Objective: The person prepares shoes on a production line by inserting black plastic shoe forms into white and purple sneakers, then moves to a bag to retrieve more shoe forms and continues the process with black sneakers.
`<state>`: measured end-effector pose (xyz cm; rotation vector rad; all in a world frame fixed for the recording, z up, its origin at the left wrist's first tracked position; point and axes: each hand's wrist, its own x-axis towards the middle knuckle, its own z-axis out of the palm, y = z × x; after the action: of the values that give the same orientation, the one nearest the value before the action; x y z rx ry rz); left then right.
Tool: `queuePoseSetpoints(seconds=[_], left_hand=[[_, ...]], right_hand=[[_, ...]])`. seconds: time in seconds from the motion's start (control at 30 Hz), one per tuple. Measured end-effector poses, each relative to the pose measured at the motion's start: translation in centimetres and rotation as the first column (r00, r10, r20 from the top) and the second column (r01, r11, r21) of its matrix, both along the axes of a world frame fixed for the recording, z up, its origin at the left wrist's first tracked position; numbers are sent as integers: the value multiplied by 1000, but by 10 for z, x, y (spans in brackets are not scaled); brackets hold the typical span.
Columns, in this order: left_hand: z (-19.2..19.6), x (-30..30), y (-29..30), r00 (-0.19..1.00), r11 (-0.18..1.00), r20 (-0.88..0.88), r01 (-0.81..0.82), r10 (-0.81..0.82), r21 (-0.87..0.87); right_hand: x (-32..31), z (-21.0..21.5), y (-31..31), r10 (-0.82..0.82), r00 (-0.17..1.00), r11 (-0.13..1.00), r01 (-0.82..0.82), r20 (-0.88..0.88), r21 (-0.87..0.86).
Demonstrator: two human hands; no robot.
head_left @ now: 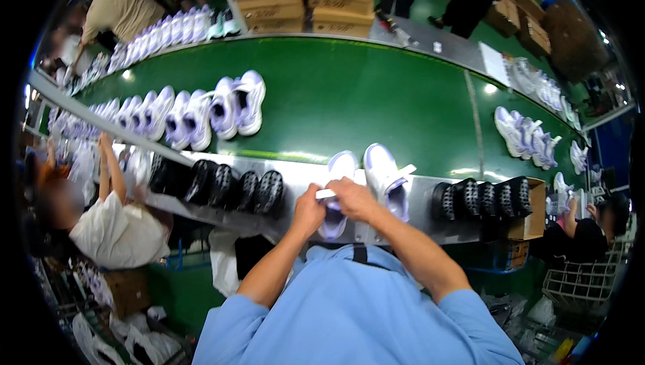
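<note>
my left hand (pixel 309 209) and right hand (pixel 354 198) meet over the pale lilac-and-white lace-up sneaker (pixel 338 194) lying on the brushed metal ledge (pixel 295 175) at the near edge of the green conveyor belt (pixel 349 96). both sets of fingers are pinched closed on a thin white strip, perhaps paper or card (pixel 363 182), that runs out toward two o'clock across the second matching sneaker (pixel 388 178) just beside it. i judge the shoe light, soft in its fabric upper and stiffer at the sole, not fragile and not slippery; the heel or the sole's sides would be the sure places to grip it. its long axis runs from six to twelve o'clock, toe pointing away toward twelve. rows of black knobbly rubber soles (pixel 222 187) stand on the ledge at nine and three o'clock.
</note>
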<state>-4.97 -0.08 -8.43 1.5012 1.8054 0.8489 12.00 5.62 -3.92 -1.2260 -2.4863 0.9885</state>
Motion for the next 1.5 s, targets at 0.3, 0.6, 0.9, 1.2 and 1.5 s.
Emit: queuePoseSetpoints(seconds=[0.3,0.6,0.9,1.2,1.5], left_hand=[[54,14,-9,811,805,-500,499,-303,321],[53,9,-12,637,702,-699,658,-324,274],[56,-3,-2,449,481,-800,845,-397,235],[42,-8,-21,620,582,-631,753,-467,309],[16,2,-50,848,896,-523,294,-85,332]], right_hand=[[26,-25,7,-195,954,953,129,-227,-273],[35,-30,-1,-336,884,810,95,-324,-578],[33,-20,0,-504,805,637,101,-313,-764],[42,-31,1,-602,733,460,-6,-317,-888],[35,-29,6,-546,779,528,35,-308,-849]])
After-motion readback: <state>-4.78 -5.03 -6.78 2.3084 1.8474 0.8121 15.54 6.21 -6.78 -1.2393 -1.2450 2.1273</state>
